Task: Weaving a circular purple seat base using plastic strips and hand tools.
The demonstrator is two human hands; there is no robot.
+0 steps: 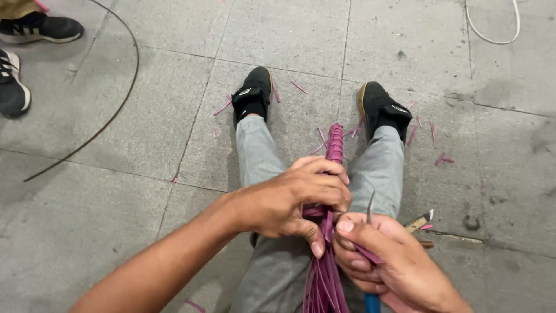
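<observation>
No packages, labels, signs or screens appear anywhere in this view

Purple woven strips [334, 145], grey trousers [258, 153], black shoes [252, 93].

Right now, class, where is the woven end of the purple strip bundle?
In the head view, the woven purple end sticks out beyond the left hand, between the person's two black shoes, above the grey trouser legs.
</observation>
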